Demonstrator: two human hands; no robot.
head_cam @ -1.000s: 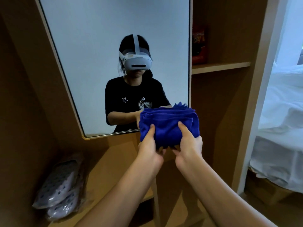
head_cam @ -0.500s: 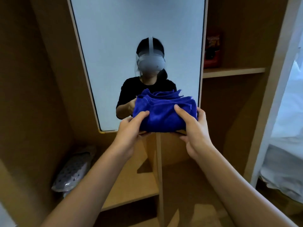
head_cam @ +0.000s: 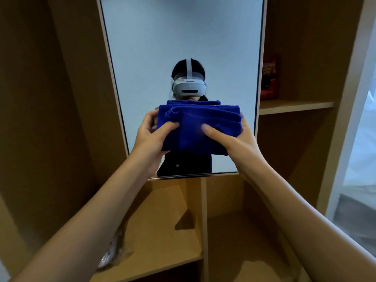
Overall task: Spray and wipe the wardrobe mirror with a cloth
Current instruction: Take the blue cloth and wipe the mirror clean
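Note:
A folded blue cloth [head_cam: 200, 127] is held up in front of the lower part of the wardrobe mirror [head_cam: 179, 37]. My left hand [head_cam: 151, 137] grips its left end, thumb across the front. My right hand [head_cam: 236, 139] grips its right end, thumb on the front and fingers behind. The tall mirror is set in the back of the wooden wardrobe and reflects a person with a headset and the cloth. No spray bottle is in view.
A wooden shelf [head_cam: 295, 105] to the right of the mirror carries a red box [head_cam: 270, 78]. A lower shelf [head_cam: 162, 231] with a vertical divider [head_cam: 204, 220] lies below the mirror; a pale wrapped item [head_cam: 110, 253] sits at its left. White bedding [head_cam: 364, 143] lies at the far right.
Both hands have raised the cloth from below the mirror's bottom edge to in front of the glass. The view has tilted up and moved closer to the mirror.

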